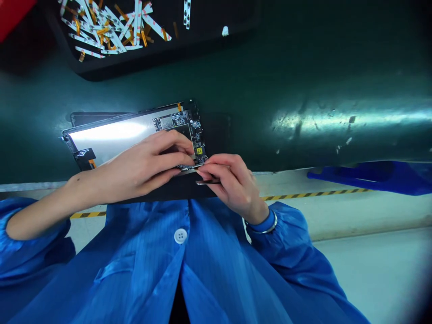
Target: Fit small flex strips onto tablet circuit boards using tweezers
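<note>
Right hand (234, 186) pinching tweezers (207, 182)?
Yes, closed on them, tips by the edge of the board (178, 120).
Left hand (145, 167)?
Fingers on the board, grip unclear. Board sits on a panel (108, 137) on the green bench (303, 76).

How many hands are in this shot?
2: the left hand lies across a circuit board on a tablet panel; the right hand holds metal tweezers at the board's lower edge.
</note>
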The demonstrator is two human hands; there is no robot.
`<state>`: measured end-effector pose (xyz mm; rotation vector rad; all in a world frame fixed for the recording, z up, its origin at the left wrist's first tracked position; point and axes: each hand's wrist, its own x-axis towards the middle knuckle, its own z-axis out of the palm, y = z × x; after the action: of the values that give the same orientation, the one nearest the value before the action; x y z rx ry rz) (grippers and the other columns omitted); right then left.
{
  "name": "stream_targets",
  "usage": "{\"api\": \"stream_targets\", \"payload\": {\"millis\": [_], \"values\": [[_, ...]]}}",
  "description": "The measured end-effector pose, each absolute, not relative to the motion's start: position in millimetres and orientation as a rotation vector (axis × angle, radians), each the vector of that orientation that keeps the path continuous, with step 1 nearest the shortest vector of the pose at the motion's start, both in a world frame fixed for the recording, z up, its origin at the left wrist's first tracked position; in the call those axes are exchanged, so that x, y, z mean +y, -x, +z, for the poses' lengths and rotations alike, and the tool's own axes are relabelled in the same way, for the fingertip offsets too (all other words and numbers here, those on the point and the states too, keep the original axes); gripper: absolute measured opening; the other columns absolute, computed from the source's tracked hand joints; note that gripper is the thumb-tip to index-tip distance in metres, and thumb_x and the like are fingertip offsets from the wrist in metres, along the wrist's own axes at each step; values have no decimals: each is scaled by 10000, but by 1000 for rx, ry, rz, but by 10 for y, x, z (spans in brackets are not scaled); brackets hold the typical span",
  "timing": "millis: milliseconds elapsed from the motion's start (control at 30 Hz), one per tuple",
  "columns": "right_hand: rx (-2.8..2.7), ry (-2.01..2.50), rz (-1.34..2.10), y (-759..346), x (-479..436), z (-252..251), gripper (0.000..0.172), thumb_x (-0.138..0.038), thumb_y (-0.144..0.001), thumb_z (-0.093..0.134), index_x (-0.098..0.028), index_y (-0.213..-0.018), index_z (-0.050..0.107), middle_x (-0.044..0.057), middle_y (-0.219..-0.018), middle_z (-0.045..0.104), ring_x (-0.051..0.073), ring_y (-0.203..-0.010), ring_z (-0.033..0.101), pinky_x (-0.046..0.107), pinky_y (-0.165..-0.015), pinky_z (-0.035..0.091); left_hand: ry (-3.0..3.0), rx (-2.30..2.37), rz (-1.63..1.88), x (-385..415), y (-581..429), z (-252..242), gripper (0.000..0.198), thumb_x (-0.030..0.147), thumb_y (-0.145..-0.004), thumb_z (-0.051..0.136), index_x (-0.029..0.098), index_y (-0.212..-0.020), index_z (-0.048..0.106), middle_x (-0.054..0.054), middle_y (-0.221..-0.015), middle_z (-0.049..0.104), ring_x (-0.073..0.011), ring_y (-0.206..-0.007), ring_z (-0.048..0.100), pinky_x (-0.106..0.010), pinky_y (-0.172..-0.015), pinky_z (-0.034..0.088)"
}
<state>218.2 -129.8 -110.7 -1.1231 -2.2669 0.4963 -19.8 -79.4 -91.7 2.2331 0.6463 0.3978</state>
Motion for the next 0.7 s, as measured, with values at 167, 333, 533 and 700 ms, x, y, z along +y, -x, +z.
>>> {"api": "stream_targets", "payload": {"millis": [167,333,533,700], "values": [[-2245,1135,493,-2176,-1335,-1120,121,-140,-925,603,-197,-1032,612,60,-991,678,151,-848,680,256,-679,612,-2214,618,383,-763,200,-927,227,168,-978,480,156,-1164,610,-127,-1204,591,-221,-1163,582,-369,-995,515],[-2138,1188,492,-2143,-1365,-1193,134,-118,-904,618,-207,-1004,620,43,-975,668,140,-841,673,229,-644,587,-2226,608,365,-755,198,-911,278,167,-986,461,196,-1220,607,-123,-1212,596,-215,-1158,590,-381,-979,531],[-1929,1255,701,-2192,-1323,-1248,160,-258,-893,691,-209,-921,540,13,-943,604,60,-550,528,208,-481,519,-2401,565,343,-757,249,-964,342,183,-995,446,245,-1293,601,-121,-1262,605,-229,-1160,592,-393,-977,514],[-1800,1187,1089,-2257,-1250,-1234,256,-344,-855,729,-185,-896,532,20,-990,579,17,-478,503,189,-450,508,-2618,454,290,-715,248,-920,368,178,-1032,343,213,-1296,598,-100,-1248,647,-241,-1165,596,-379,-943,515]]}}
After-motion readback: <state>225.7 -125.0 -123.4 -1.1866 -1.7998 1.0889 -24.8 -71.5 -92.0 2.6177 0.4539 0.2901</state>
